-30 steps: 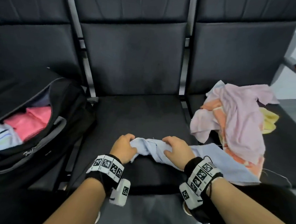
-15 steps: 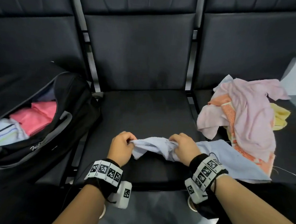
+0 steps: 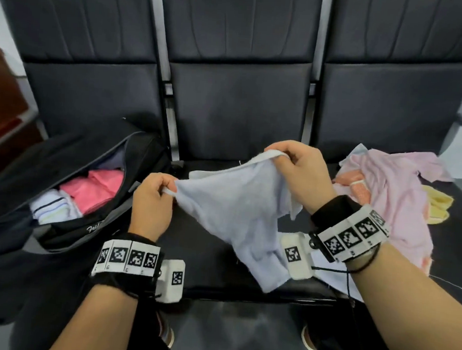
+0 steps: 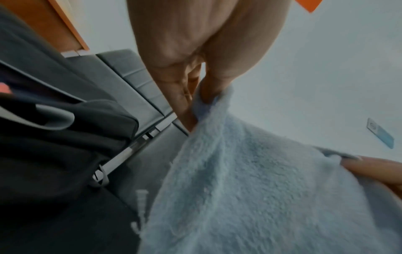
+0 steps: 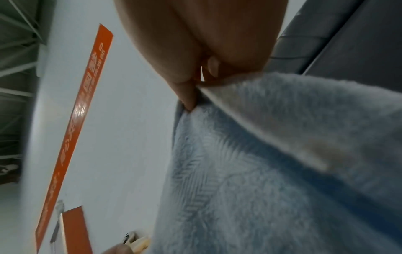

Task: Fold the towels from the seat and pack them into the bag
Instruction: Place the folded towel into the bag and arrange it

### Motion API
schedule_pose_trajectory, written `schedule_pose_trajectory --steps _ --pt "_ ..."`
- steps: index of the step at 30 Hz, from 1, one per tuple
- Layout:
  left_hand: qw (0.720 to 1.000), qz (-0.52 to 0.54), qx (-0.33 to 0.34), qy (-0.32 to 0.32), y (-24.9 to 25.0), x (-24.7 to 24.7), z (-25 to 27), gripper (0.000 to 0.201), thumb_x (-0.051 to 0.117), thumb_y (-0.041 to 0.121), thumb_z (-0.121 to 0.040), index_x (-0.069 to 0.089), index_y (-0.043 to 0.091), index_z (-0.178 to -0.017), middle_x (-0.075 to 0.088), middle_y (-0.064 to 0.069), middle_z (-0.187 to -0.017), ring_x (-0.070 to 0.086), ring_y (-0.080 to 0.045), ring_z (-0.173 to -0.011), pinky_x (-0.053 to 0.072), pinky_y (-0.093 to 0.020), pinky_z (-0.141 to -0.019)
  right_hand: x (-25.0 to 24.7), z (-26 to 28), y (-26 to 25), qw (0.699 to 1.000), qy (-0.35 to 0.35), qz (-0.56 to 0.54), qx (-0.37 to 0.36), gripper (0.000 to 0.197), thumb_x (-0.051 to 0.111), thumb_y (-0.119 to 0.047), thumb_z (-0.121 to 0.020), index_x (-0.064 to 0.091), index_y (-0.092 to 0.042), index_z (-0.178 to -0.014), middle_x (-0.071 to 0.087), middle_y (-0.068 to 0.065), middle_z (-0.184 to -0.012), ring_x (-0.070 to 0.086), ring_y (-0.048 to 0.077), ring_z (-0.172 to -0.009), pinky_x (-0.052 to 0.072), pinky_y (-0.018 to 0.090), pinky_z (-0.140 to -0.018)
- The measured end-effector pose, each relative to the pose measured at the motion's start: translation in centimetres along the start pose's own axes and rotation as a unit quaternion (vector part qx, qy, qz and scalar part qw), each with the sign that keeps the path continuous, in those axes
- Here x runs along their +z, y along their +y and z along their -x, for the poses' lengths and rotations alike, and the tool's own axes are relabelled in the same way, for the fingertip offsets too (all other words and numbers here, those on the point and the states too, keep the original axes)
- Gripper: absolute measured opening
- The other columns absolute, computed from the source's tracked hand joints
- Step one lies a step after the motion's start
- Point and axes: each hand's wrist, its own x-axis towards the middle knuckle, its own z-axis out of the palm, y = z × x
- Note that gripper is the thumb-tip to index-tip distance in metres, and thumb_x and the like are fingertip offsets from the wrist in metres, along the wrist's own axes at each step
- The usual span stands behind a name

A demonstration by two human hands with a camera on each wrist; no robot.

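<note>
Left hand and right hand, each pinching an edge of the light blue towel, hold it raised above the middle seat. Open black bag with folded towels at left; unfolded towel pile on right seat.

Head looks down; wrists look close

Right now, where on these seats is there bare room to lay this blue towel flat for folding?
The middle seat shows bare cushion between the bag and the towel pile, under the blue towel that both hands hold up. The right seat is crowded with towels; the bag fills the left.
</note>
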Motion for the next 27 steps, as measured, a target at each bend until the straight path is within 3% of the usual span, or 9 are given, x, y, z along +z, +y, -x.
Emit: schedule_pose_trajectory --steps 3,6,10,13,16,17,21,24,27 --pt "0.995 -0.023 -0.06 -0.078 -0.8 -0.8 1.3 0.041 0.06 -0.016 -0.079 0.061 0.025 -0.072 0.07 -0.005 -0.106 0.067 -0.023 -0.103 0.052 -0.043 -0.098 1.2 1.3 0.2 0.998 -0.043 -0.014 0.038 0.022 0.059 -0.01 -0.09 0.073 -0.027 -0.086 0.072 -0.015 -0.088 0.065 -0.001 -0.087 0.046 0.011 -0.076" --pt "0.985 -0.038 -0.108 -0.133 -0.8 -0.7 2.7 0.039 0.06 -0.014 -0.076 0.068 0.022 -0.087 0.069 0.0 -0.113 0.064 -0.02 -0.114 0.05 -0.038 -0.103 2.7 2.5 0.2 0.994 -0.081 -0.049 0.053 0.021 0.061 -0.01 -0.089 0.073 -0.026 -0.082 0.073 -0.013 -0.086 0.066 -0.001 -0.082 0.046 0.008 -0.07" --pt "0.974 0.017 -0.06 -0.217 2.1 0.9 4.4 0.042 0.076 0.012 -0.081 0.065 0.029 -0.118 0.064 0.02 -0.122 0.055 0.006 -0.119 0.044 -0.014 -0.095 4.8 3.5 -1.0 0.986 -0.159 -0.028 0.045 0.015 0.063 -0.016 -0.088 0.074 -0.024 -0.083 0.072 -0.01 -0.082 0.067 0.004 -0.078 0.052 0.016 -0.069" --pt "0.96 0.057 -0.009 -0.272 4.8 2.2 4.9 0.041 0.073 0.018 -0.085 0.061 0.033 -0.121 0.066 0.02 -0.117 0.058 0.007 -0.114 0.045 -0.008 -0.089 5.8 4.1 -2.0 0.979 -0.204 0.01 0.019 0.015 0.064 -0.015 -0.087 0.07 -0.027 -0.081 0.07 -0.009 -0.077 0.063 0.003 -0.072 0.051 0.02 -0.065" --pt "0.97 0.014 0.017 -0.243 5.9 2.6 5.0 0.011 0.066 0.016 -0.092 0.067 0.026 -0.091 0.067 0.01 -0.081 0.061 0.001 -0.077 0.048 -0.024 -0.069 5.8 4.7 -2.3 0.973 -0.225 0.056 -0.005 0.013 0.062 -0.017 -0.089 0.066 -0.028 -0.083 0.067 -0.009 -0.076 0.062 0.006 -0.071 0.049 0.021 -0.063" --pt "0.976 -0.01 0.026 -0.216 5.8 2.5 5.1 0.017 0.065 0.015 -0.092 0.063 0.025 -0.079 0.062 0.008 -0.071 0.056 -0.002 -0.067 0.043 -0.025 -0.063 5.6 4.9 -2.1 0.971 -0.226 0.078 -0.015 0.013 0.059 -0.015 -0.09 0.065 -0.027 -0.085 0.066 -0.008 -0.077 0.062 0.008 -0.072 0.049 0.023 -0.063" --pt "0.989 0.019 0.025 -0.142 5.5 1.7 5.1 0.02 0.059 0.004 -0.092 0.065 0.018 -0.079 0.066 0.007 -0.073 0.06 -0.006 -0.071 0.044 -0.014 -0.064 4.3 6.1 -0.2 0.959 -0.228 0.164 -0.023 0.017 0.051 -0.007 -0.086 0.061 -0.02 -0.087 0.058 -0.008 -0.07 0.054 0.01 -0.066 0.045 0.029 -0.061" --pt "0.993 0.038 0.01 -0.112 5.1 0.7 5.0 0.019 0.057 0.002 -0.09 0.063 0.017 -0.079 0.065 0.005 -0.074 0.059 -0.003 -0.07 0.043 -0.01 -0.063 3.7 7.1 1.7 0.956 -0.232 0.177 0.001 0.019 0.052 -0.001 -0.083 0.061 -0.017 -0.08 0.055 -0.011 -0.069 0.051 0.006 -0.066 0.038 0.024 -0.064" --pt "0.996 0.033 -0.006 -0.087 4.4 0.0 4.9 0.02 0.058 0.003 -0.091 0.064 0.018 -0.08 0.066 0.006 -0.076 0.06 -0.005 -0.072 0.043 -0.009 -0.063 3.6 7.5 3.0 0.967 -0.204 0.15 0.028 0.024 0.054 0.001 -0.083 0.064 -0.021 -0.08 0.061 -0.011 -0.076 0.055 0.006 -0.072 0.04 0.021 -0.068"
